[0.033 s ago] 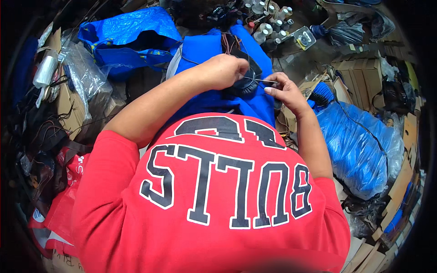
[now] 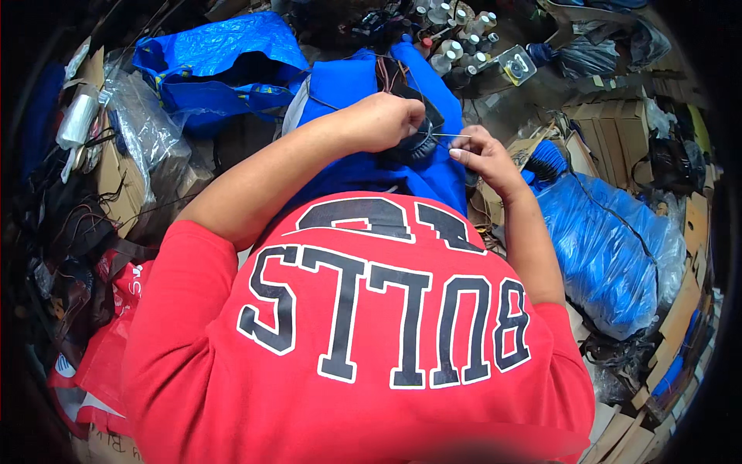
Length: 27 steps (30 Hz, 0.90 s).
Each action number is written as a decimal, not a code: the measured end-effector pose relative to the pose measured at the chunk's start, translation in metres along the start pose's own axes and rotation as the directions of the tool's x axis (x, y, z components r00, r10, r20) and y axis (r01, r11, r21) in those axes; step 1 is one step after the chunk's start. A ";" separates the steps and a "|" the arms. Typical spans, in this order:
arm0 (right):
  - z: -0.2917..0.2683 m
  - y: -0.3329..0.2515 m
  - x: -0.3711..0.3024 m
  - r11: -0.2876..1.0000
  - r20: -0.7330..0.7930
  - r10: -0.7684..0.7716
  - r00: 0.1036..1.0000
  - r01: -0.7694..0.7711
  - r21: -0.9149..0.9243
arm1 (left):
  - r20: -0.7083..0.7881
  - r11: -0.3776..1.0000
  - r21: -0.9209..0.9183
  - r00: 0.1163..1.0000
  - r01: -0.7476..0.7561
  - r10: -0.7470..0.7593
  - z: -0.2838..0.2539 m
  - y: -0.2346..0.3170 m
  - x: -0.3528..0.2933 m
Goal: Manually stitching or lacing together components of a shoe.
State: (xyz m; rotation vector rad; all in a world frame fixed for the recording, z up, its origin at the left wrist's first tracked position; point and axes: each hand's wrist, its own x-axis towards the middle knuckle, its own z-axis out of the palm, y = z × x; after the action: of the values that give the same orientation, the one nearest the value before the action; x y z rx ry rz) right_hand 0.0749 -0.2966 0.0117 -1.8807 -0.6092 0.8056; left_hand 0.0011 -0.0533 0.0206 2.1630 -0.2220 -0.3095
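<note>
On my lap, between my blue-clad legs, rests a black item (image 2: 417, 148) with a ridged, gathered edge, perhaps footwear; its kind is not clear. My left hand (image 2: 389, 122) is closed in a fist against its left side, and the fingertips are hidden. A thin dark cord (image 2: 438, 124) runs across the item near that fist. To the right, my right hand (image 2: 485, 157) pinches a thin, needle-like metal tool (image 2: 452, 135) between thumb and fingers. The tool points left toward the black item, its tip close to the cord.
Several capped bottles (image 2: 464, 46) stand beyond my knees, beside a clear container (image 2: 517, 65). A blue bag (image 2: 220, 58) lies far left. Cardboard (image 2: 607, 131) and a blue plastic-wrapped bundle (image 2: 603, 247) crowd the right. Clear plastic wrap (image 2: 147, 124) lies at left.
The metal tool looks brighter and lies at a slightly different angle. My right hand has turned slightly; my left fist has shifted a touch to the right.
</note>
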 end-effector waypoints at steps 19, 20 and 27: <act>-0.027 0.002 0.023 0.952 -0.264 -0.086 0.961 0.001 -0.305 | 0.053 0.966 0.209 0.988 -0.153 0.145 0.012 0.001 0.005; -0.024 -0.009 0.019 0.947 -0.318 -0.142 0.937 0.035 -0.320 | 0.046 0.969 0.193 0.988 -0.152 0.146 0.013 0.001 0.004; 0.012 -0.067 0.009 0.430 0.226 -0.188 0.956 0.287 -0.856 | 0.034 0.944 0.261 0.979 -0.201 0.199 0.009 -0.004 0.005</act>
State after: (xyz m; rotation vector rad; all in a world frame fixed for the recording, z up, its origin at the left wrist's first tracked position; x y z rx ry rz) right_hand 0.0676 -0.2558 0.0664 -2.5938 -1.5676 0.3651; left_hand 0.0031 -0.0596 0.0116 2.3766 -0.5084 -0.1790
